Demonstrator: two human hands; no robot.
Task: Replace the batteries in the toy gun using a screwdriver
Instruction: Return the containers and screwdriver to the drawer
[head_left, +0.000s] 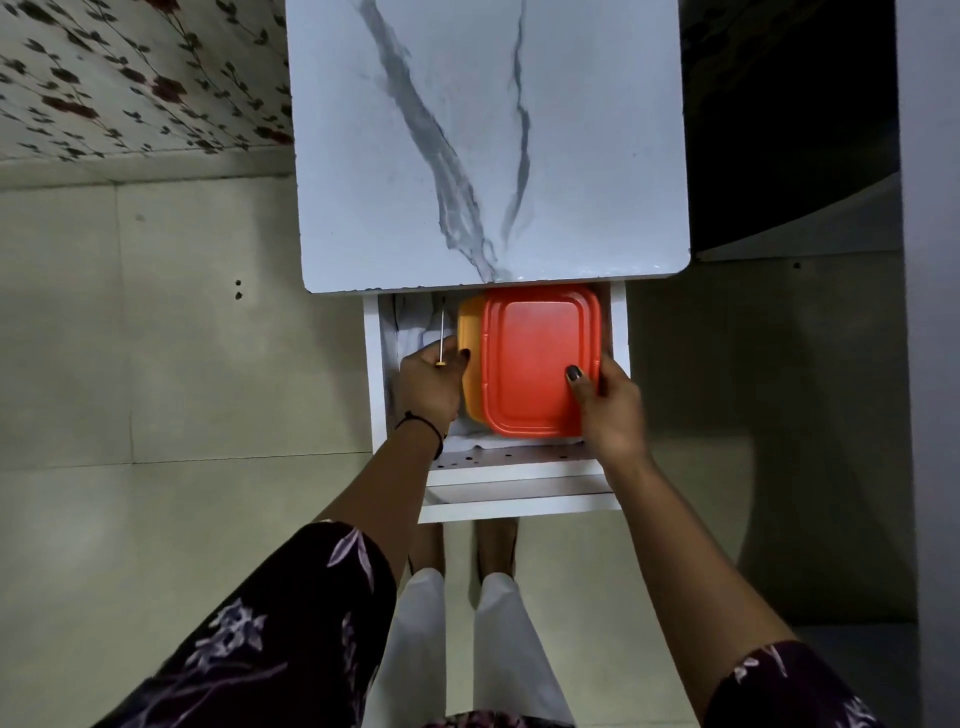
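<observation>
I look straight down into an open white drawer (375, 364) under a marble-patterned table top (488, 140). My left hand (430, 387) grips a screwdriver (441, 335); its thin metal shaft points away from me and only a bit of yellow handle shows. My right hand (609, 402) holds the near right corner of an orange-red lid (537, 358), thumb on top. That lid sits on a yellow-orange box (470, 343) in the drawer. No toy gun or batteries are in view.
White cloth or paper (413, 325) lines the drawer's left side. The drawer's front panel (519, 501) juts toward my legs. Pale floor tiles (182, 338) lie to the left, a flowered wall (130, 78) beyond. A dark shape (789, 130) stands right of the table.
</observation>
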